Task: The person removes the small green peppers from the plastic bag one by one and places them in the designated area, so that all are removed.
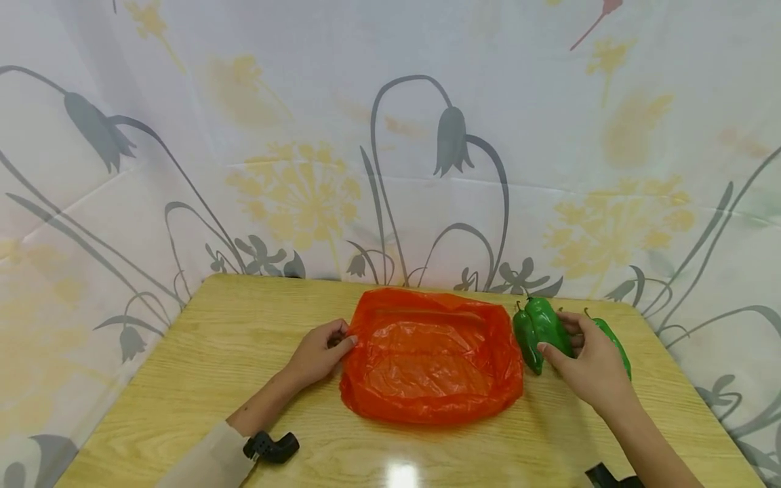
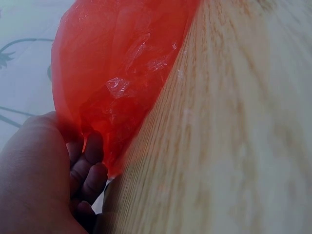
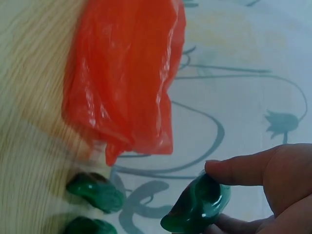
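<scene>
A red plastic bag lies spread wide on the table, its rim standing up around a hollow middle. At its left edge my left hand pinches the rim between thumb and fingers; the left wrist view shows the fingers curled at the red film. Right of the bag, my right hand grips a green pepper, which the right wrist view shows lifted off the table, thumb on one side. Another green pepper lies between it and the bag. A further pepper is partly hidden behind the right hand.
The wooden table reaches back to a flower-printed cloth hanging behind it. A black wrist device sits at the left sleeve, and another by the right forearm.
</scene>
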`<control>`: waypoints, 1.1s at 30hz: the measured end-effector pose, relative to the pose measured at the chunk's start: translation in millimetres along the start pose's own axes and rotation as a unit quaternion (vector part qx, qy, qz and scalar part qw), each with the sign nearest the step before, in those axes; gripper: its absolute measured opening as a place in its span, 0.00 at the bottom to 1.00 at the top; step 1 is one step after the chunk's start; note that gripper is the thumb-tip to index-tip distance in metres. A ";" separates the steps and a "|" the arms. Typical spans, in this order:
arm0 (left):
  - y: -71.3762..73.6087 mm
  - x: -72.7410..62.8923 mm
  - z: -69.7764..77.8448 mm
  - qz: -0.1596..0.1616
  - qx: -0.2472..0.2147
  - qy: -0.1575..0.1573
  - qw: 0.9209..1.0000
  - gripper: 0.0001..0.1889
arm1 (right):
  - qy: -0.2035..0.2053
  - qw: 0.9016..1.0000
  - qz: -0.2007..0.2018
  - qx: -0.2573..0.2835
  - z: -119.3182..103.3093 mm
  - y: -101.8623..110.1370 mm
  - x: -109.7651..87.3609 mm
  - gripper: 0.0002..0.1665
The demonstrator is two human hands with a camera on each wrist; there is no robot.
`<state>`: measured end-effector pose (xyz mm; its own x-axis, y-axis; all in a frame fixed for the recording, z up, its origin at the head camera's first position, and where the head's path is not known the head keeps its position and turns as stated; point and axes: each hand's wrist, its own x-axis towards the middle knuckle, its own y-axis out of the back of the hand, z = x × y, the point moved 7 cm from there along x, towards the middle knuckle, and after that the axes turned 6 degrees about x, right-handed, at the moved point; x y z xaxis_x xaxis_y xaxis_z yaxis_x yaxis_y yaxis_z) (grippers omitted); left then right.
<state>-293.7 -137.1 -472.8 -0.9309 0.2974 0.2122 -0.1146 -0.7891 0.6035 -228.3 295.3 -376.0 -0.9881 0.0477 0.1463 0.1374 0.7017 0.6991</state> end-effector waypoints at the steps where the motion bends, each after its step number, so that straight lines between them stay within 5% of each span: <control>1: -0.1 0.2 0.1 0.001 0.002 -0.001 1.000 0.06 | 0.000 1.000 0.005 0.001 2.3 2.5 1.2 0.44; 7: -0.4 -0.1 2.0 0.007 0.004 -0.019 1.000 0.07 | -0.012 1.000 0.021 0.006 17.9 13.6 8.2 0.43; 33: 0.6 -0.1 2.3 -0.001 0.011 -0.007 1.000 0.05 | -0.092 0.994 0.063 0.022 93.3 60.4 28.3 0.44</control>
<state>-293.0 -136.4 -470.8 -0.9256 0.3067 0.2216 -0.1085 -0.7762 0.6211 -254.4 405.4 -394.9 -0.9600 0.2626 0.0970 0.2607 0.7126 0.6513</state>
